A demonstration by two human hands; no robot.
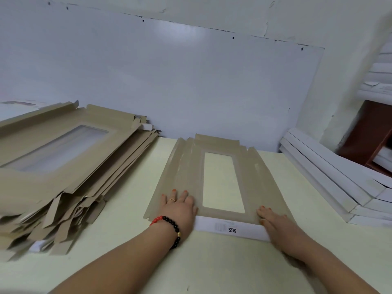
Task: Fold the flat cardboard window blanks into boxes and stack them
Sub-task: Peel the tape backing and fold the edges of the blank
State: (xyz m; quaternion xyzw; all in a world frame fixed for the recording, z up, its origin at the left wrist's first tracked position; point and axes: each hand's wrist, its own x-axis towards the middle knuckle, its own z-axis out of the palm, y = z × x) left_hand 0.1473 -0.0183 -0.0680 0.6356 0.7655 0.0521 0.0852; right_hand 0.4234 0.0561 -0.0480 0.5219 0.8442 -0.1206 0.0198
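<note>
One flat brown cardboard window blank (184, 166) lies on the pale table (131, 209) in front of me, its rectangular window running away from me. Its near flap (231, 229) is folded back, showing a white side with printed text. My left hand (179, 205) presses flat on the blank's near left part, fingers straight. My right hand (273, 221) rests on the near right corner, over the end of the white flap. A thick pile of flat brown blanks (53, 158) sits at the left.
A stack of folded white boxes (331, 177) lies at the right edge of the table. More white boxes (379, 81) are piled on a dark red-brown shelf (369, 136) at the far right. A white board (169, 81) leans against the wall behind the table.
</note>
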